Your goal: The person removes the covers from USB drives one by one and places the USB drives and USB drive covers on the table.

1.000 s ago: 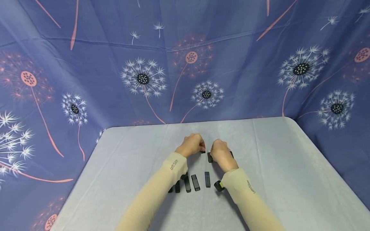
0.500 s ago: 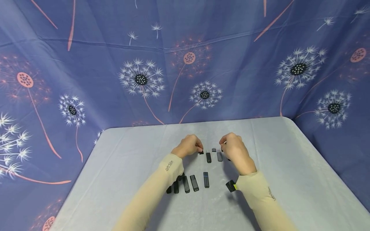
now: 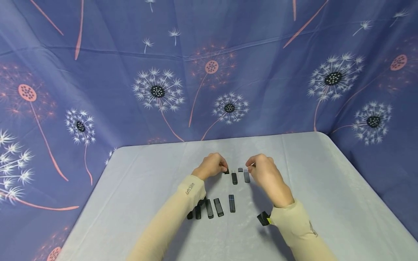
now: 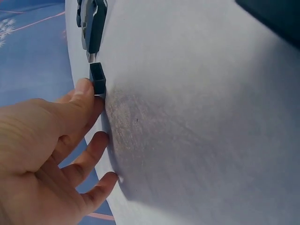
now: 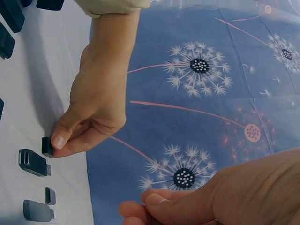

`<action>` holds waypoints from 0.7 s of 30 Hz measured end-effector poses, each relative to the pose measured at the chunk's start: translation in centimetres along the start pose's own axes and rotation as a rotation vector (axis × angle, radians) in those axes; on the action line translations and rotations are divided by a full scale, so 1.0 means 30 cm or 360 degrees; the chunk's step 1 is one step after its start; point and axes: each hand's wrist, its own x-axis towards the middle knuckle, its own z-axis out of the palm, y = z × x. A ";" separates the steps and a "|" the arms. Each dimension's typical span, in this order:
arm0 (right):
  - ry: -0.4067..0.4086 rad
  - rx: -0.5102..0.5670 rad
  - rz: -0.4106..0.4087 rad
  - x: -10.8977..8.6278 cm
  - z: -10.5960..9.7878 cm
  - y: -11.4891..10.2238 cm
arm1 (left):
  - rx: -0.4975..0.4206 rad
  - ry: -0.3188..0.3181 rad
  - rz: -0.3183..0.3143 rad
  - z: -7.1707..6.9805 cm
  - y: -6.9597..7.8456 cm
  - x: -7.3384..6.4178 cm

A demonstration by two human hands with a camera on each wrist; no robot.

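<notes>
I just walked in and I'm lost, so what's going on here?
Someone is handling USB sticks on a table. The left hand pinches a small black cap near an uncapped black stick. The right hand is near an uncapped grey stick; whether it holds anything is unclear. More sticks lie in a nearer row.

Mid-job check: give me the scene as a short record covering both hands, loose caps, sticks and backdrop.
Left hand: pinches a small black cap at the table
Right hand: near the gray stick; whether it holds anything is unclear
Black stick: uncapped, beside the black cap
Gray stick: uncapped, right of the black stick in the head view
Gray cap: loose, near the gray stick
Near row: at least five dark sticks
Backdrop: blue dandelion-print cloth
</notes>
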 end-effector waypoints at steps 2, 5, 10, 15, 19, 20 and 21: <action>0.0019 -0.0002 -0.0021 -0.007 0.000 -0.001 | -0.0004 -0.0001 0.0019 -0.002 0.000 -0.003; 0.0067 -0.0006 -0.0123 -0.020 0.014 -0.001 | 0.0003 0.0013 0.0046 -0.004 0.001 -0.009; 0.0182 0.0034 -0.0424 -0.045 0.075 0.004 | 0.0093 0.0128 0.0132 -0.013 0.001 -0.035; 0.0324 0.0056 -0.0614 -0.084 0.111 0.023 | 0.0195 0.0228 0.0292 -0.042 0.023 -0.105; 0.0446 0.0038 -0.0692 -0.115 0.106 0.049 | 0.0345 0.0307 0.0416 -0.054 0.041 -0.179; 0.0472 0.0036 -0.0712 -0.122 0.103 0.054 | 0.0364 0.0329 0.0442 -0.055 0.043 -0.197; 0.0492 0.0036 -0.0729 -0.128 0.101 0.059 | 0.0373 0.0347 0.0466 -0.056 0.044 -0.215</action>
